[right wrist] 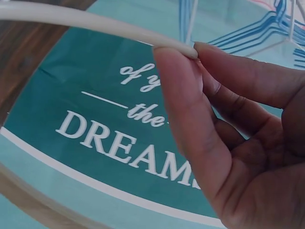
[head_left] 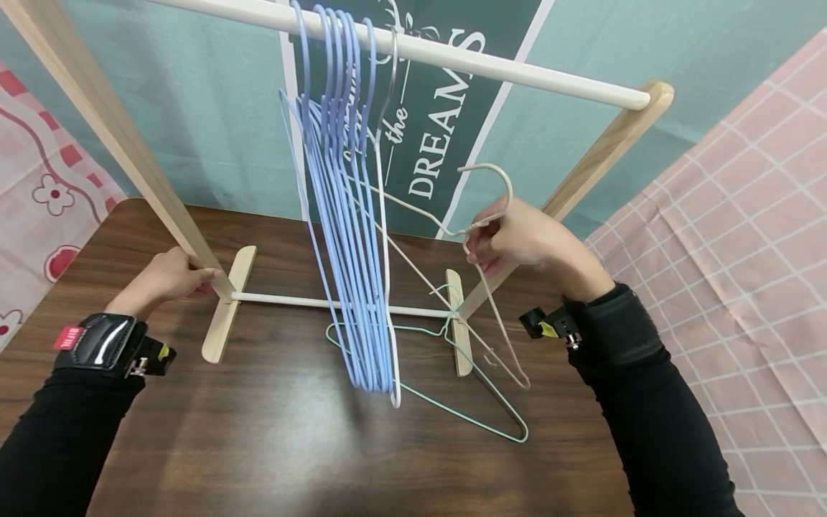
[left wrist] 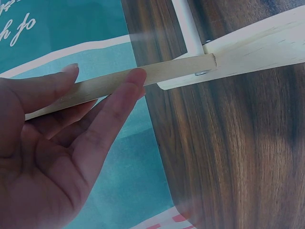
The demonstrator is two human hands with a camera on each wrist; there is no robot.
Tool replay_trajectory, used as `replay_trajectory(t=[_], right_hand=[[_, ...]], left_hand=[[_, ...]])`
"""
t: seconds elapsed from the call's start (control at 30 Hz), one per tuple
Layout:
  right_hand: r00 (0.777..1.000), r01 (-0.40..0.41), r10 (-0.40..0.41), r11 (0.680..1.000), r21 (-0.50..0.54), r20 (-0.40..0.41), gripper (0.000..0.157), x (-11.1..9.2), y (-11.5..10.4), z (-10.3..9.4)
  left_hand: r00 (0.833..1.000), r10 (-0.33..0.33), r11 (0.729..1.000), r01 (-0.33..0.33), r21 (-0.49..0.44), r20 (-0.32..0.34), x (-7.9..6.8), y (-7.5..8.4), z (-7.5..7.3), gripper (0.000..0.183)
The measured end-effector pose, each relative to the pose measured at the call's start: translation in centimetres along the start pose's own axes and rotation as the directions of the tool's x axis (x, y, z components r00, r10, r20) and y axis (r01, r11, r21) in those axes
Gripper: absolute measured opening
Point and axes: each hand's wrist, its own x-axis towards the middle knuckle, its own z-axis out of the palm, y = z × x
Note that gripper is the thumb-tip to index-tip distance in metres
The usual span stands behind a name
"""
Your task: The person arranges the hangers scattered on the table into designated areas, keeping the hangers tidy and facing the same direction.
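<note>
My left hand [head_left: 164, 280] grips the wooden left post [head_left: 123, 136] of a small garment rack close to its foot. In the left wrist view, thumb and fingers [left wrist: 112, 112] lie on opposite sides of that post [left wrist: 162, 70]. My right hand [head_left: 517, 233] pinches a beige hanger [head_left: 509, 190] just below its hook, off the bar and in front of the right post. The right wrist view shows thumb and fingertip on the hanger's pale rod [right wrist: 95, 19]. Several blue hangers [head_left: 352, 251] and one white hanger [head_left: 388, 287] hang from the white top bar [head_left: 517, 72].
A mint green hanger [head_left: 461, 414] lies on the brown wooden table [head_left: 278, 445], by the rack's right foot [head_left: 461, 345]. A thin white lower bar [head_left: 291, 300] joins the feet. Behind hangs a teal cloth [head_left: 213, 143] with lettering; pink checked cloth [head_left: 743, 237] covers the right side.
</note>
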Motion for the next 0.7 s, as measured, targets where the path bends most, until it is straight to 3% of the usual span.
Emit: replay_trajectory(t=[0.33,0.7], right_hand=[[1.000,0.022,-0.023,0.999,-0.031,-0.021,0.009,-0.8,-2.3,-0.7],[0.995,0.007,-0.011,0.999,-0.051,-0.095,0.004,-1.2,-3.7,-0.9]], left_hand=[[1.000,0.006,1.000,-0.006,0.003,0.003,0.0,-0.1,0.0,0.041],[1.000,0.007,1.000,-0.007,-0.004,0.004,0.0,0.0,0.0,0.042]])
